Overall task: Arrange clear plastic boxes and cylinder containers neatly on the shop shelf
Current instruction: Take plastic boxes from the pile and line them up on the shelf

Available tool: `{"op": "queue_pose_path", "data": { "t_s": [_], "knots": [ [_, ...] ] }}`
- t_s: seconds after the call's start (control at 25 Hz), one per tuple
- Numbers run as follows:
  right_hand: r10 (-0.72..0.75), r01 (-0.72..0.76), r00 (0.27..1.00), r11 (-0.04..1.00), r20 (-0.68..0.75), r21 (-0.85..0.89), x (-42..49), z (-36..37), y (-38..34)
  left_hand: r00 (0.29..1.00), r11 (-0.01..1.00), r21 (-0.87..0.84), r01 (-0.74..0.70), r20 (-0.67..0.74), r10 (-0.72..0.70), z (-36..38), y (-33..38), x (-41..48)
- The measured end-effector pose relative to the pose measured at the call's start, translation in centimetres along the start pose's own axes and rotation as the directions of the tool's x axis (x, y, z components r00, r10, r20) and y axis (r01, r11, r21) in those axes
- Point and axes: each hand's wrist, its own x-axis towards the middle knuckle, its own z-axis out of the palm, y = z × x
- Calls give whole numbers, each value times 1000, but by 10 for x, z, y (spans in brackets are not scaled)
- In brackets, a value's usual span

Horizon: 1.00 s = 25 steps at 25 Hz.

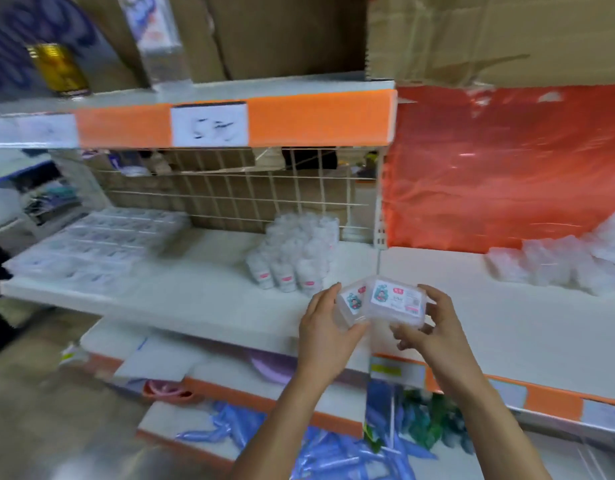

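Shop shelving fills the view: a white middle shelf (195, 289) has a white wire grid back panel (247, 192) behind its left half and a crinkled red plastic sheet (507, 168) behind its right half. Above it runs an orange edge strip (316, 119) bearing a white paper price tag (209, 123), its writing too blurred to read. Brown cardboard cartons (282, 32) stand on the top board, with a gold tin can (58, 69) at the far left. On the middle shelf, flat clear plastic compartment trays (91, 244) lie at the left. A cluster of clear plastic cylinder containers (292, 258) with small red labels stands upright near the middle. A loose heap of clear plastic boxes (558, 261) sits at the right, well apart from the cylinders. Near the shelf's front edge, just in front of the cylinders, two more boxes are held in the air. The left hand (325, 327) grips a small clear plastic box with a cartoon label (351, 303), fingers over its top and thumb beneath. The right hand (434, 323) grips a wider clear plastic box with a white and red label (396, 299), fingers curled round its right end and thumb under it. These two boxes touch side by side, tilted toward each other. Below, a lower shelf holds blue plastic pieces (230, 434) and green plastic pieces (427, 420), too blurred to identify.
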Motion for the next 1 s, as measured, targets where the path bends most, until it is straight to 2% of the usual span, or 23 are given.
{"op": "queue_pose_path", "data": {
  "t_s": [0.08, 0.28, 0.44, 0.56, 0.72, 1.0],
  "knots": [
    [-1, 0, 997, 1000, 75, 22, -6, 36, 3, 998, 999, 36, 21, -64, -18, -36, -20, -7],
    [-17, 17, 992, 1000, 128, 6, -20, 129, 12, 978, 990, 100, 96, -193, -75, -125, -73, -32],
    [-56, 86, 962, 991, 266, -104, -22, 195, 10, 939, 978, 104, 183, -313, -143, -181, -109, -46],
    [-61, 110, 936, 986, 348, -125, -14, 244, 11, 904, 965, 113, 235, -389, -174, -218, -132, -46],
    [-44, 100, 914, 988, 404, -119, 6, 310, 22, 883, 935, 176, 308, -419, -212, -266, -174, -31],
    [-100, 215, 881, 956, 463, -201, 65, 438, 21, 885, 911, 244, 333, -415, -212, -356, -252, 32]
  ]
}}
